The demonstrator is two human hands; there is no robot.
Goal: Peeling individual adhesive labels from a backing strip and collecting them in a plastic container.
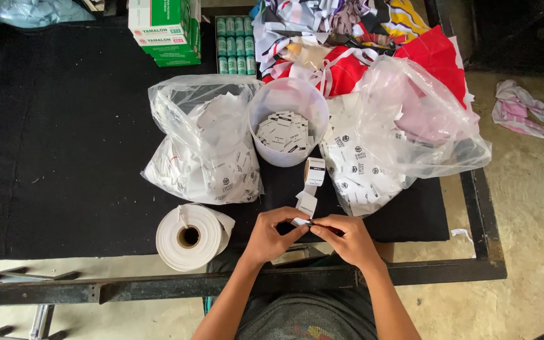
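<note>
**Black-covered tabletop over a rough concrete floor**

Rough concrete floor [530, 208] runs along the right side, with a crumpled pink and white cloth [522, 108] lying on it. Most of the view is filled by the tabletop [58, 145], spread with black fabric and edged at the near side by a dark metal frame [158, 286]. At its far end sits a heap of coloured fabric pieces [373, 38] in red, white and yellow, beside green and white boxes [166, 30] and a tray of small green spools [234, 44]. Two clear plastic bags of white labels stand mid-table, the left bag [203, 141] and the right bag [398, 138], with a translucent tub [288, 123] of labels between them. A white paper roll [191, 236] lies near the front edge. A small label roll [314, 171] trails a strip of labels [306, 203] down to the hands. The left hand [272, 238] and right hand [346, 238] meet at the front edge, each grip pinching the strip's end between thumb and fingertips.
</note>
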